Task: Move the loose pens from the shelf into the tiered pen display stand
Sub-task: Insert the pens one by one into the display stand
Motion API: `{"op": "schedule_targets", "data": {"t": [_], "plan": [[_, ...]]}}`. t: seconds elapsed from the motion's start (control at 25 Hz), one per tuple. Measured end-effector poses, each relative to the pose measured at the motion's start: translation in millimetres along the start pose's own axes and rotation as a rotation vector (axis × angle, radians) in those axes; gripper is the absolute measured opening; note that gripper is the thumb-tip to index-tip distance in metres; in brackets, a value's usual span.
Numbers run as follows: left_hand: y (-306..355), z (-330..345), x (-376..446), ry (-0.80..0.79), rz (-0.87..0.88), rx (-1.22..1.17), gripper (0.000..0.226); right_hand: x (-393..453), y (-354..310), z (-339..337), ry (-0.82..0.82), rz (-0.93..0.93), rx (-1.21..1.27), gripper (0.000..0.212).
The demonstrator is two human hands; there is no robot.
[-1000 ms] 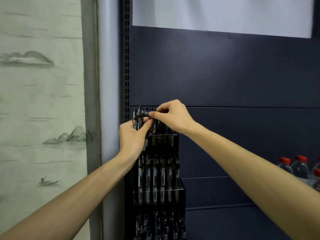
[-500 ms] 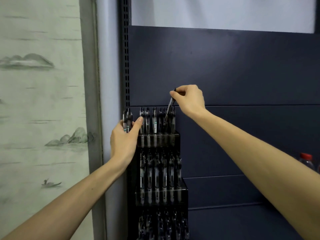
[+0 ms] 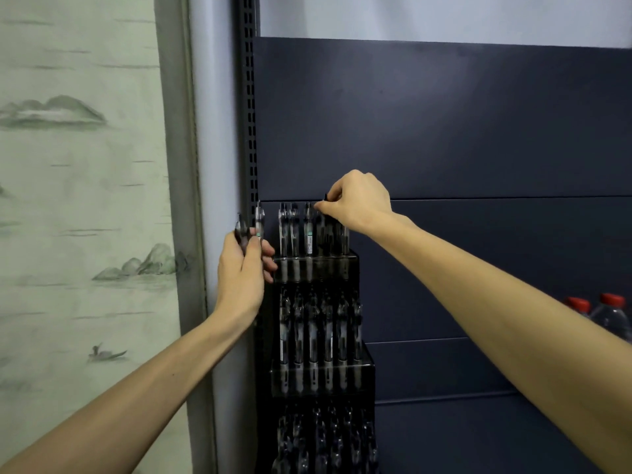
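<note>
At the top tier of the tiered pen display stand (image 3: 316, 268), the right hand (image 3: 355, 203) pinches the cap end of one pen (image 3: 325, 217) between thumb and curled fingers; that pen stands upright among the right-hand slots of the row, its lower part lost in the dark. Left hand (image 3: 241, 268) sits just beside the stand's left edge, fingers curled round a small bundle of loose pens (image 3: 251, 227), tips pointing up past the thumb. Top row: clear-barrelled pens upright, with a gap between the held bundle and the first standing pen. Two lower tiers below, both packed with pens. Behind: dark blue back panel (image 3: 444, 131), open room above and to the right of the stand. Slotted upright (image 3: 252, 97) borders the left edge. Red-capped water bottles (image 3: 605, 313) far right, well apart from both hands
</note>
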State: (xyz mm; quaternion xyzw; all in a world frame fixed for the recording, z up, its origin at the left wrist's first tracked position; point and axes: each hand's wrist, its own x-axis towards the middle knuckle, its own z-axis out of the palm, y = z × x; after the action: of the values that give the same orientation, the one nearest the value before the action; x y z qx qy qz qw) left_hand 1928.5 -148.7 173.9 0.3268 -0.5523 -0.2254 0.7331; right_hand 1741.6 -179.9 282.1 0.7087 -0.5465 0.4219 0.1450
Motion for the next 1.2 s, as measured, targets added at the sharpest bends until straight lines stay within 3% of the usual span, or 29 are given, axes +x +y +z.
{"op": "schedule_targets", "data": {"t": [0.32, 0.44, 0.52, 0.6, 0.72, 0.84, 0.96, 1.2], "plan": [[7, 5, 4, -0.106, 0.011, -0.053, 0.017, -5, -11, 9, -0.085, 0.004, -0.051, 0.036], [14, 4, 5, -0.115, 0.009, -0.058, 0.017, -16, -7, 3, 0.072, -0.078, -0.103, 0.040], [15, 8, 3, -0.119, 0.009, -0.052, 0.015, -24, -10, -5, 0.145, -0.133, 0.088, 0.039], [16, 13, -1, -0.138, 0.007, -0.027, 0.012, -28, -17, -10, 0.066, -0.198, 0.212, 0.044], [16, 18, -6, -0.190, 0.011, -0.034, 0.013, -33, -23, -6, -0.027, -0.252, 0.200, 0.044], [15, 20, -6, -0.205, 0.031, -0.045, 0.014, -33, -18, -9, -0.100, -0.155, 0.437, 0.024], [13, 15, -3, -0.127, 0.023, -0.059, 0.015, -24, -6, -16, 0.032, 0.035, 0.652, 0.020], [4, 3, 7, -0.077, 0.029, 0.159, 0.017, -15, 4, -18, 0.207, 0.057, 0.493, 0.019]]}}
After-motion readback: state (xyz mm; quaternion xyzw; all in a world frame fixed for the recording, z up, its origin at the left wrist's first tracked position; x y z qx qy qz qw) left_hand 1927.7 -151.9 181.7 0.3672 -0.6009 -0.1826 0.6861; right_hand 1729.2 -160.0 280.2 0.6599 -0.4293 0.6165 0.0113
